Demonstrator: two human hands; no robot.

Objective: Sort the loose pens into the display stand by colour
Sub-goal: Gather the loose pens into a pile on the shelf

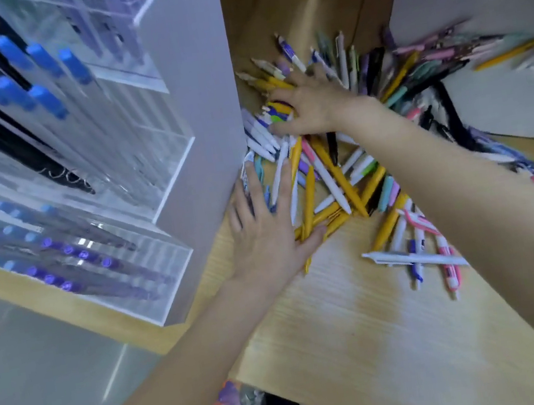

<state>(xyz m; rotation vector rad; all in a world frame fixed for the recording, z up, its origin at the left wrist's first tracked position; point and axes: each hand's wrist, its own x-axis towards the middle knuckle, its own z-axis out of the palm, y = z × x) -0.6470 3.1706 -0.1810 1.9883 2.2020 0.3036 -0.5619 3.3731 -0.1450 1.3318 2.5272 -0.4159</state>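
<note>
— Where are the pens now?

— Most lie in a loose heap (333, 171) on the wooden desk (347, 329), just right of the display stand (190, 116). Yellow, white, pink and purple barrels cross each other every way, and the spread runs on toward the far right, where the picture blurs.

— And the hands?

— Both are in the heap. The left hand (269, 226) lies flat, fingers (285, 182) straight and spread, pressing on a few yellow and white pens close against the stand's grey side wall. The right hand (305, 106) is farther back, knuckles up, its fingers curled down around a small bundle of pens (274, 112), white and yellow with some blue and green on them. How many it holds I cannot tell.

— Anything in the stand?

— Yes. Its clear compartments hold blue-capped pens (28, 78) up top, black pens (3, 137) beside them, and purple pens (76, 258) in the lower tray. Their ends point out toward us.

— What else is on the desk?

— A white pen (412, 258) lies apart at the near edge of the heap, next to pink and white ones. A pale sheet (500, 105) sits beyond, partly under the scattered pens.
</note>
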